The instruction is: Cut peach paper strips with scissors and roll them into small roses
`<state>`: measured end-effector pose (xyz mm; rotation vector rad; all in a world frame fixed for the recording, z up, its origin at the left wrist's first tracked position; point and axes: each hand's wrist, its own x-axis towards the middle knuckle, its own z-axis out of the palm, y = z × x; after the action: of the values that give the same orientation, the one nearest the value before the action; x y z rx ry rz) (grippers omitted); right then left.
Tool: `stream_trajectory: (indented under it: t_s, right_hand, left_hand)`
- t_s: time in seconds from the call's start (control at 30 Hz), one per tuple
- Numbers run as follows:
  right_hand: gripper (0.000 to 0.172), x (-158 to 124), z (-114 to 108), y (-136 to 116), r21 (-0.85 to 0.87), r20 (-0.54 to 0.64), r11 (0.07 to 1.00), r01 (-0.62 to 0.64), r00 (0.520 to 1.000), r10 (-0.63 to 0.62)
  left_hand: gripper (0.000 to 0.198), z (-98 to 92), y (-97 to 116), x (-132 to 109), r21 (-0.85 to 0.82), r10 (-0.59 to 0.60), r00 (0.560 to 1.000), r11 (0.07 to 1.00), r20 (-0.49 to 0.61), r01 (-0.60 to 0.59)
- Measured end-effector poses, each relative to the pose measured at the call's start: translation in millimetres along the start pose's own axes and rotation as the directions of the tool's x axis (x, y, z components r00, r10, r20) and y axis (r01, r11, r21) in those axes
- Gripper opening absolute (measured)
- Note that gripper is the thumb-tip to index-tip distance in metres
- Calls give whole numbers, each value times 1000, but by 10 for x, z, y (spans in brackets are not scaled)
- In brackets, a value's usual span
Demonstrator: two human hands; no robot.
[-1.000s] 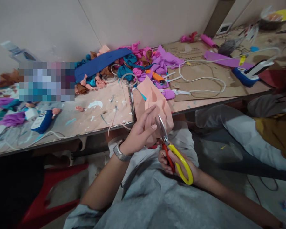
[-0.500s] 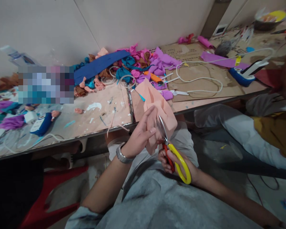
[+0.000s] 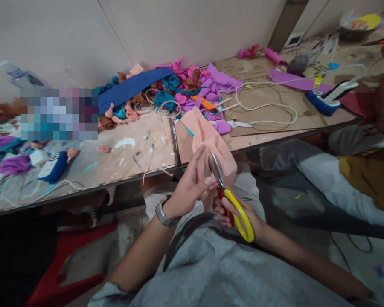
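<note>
A sheet of peach crepe paper (image 3: 208,128) hangs from the table's edge down over my lap. My left hand (image 3: 189,187) holds it from the left, with the thumb on top and the fingers stretched along the paper. Wrapped round the handles of a pair of scissors (image 3: 240,215), one yellow and one red, is my right hand (image 3: 224,209). The scissor blades point up and away, nearly together, against the paper just right of my left fingertips. Part of the paper lies hidden behind my left hand.
Crumpled coloured paper (image 3: 179,83), an orange cutter (image 3: 205,103) and a strip of blue paper (image 3: 134,87) lie across the table. Two blue-and-white devices (image 3: 53,167) trail white cables. A person's leg (image 3: 294,164) is at the right, a red chair (image 3: 73,256) at lower left.
The scissor blades and handles have come closer together. My left thumb has shifted slightly right, towards the blades. The paper has stayed about where it was.
</note>
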<state>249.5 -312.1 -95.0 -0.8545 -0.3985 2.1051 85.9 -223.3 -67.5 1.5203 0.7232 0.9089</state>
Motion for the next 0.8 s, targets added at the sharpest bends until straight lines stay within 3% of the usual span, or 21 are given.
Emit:
stream_trajectory:
  t_s: [0.13,0.37,0.57,0.8]
  right_hand:
    - [45,17,-15,4,-25,-21,1000,14,1000,-15]
    - [47,34,-32,19,-11,8,999,34,999,-34]
    - [52,12,-14,27,2,-5,1000,9,1000,-9]
    - [45,-22,-32,12,-12,59,1000,-23,998,24]
  left_hand:
    - [72,26,-12,-80,-27,-2,1000,1000,-5,2]
    - [78,139,9,-207,-228,-95,995,969,28,99]
    - [83,193,-12,-305,-190,-123,991,973,51,130]
    - [82,243,19,-387,-213,-104,990,969,93,122]
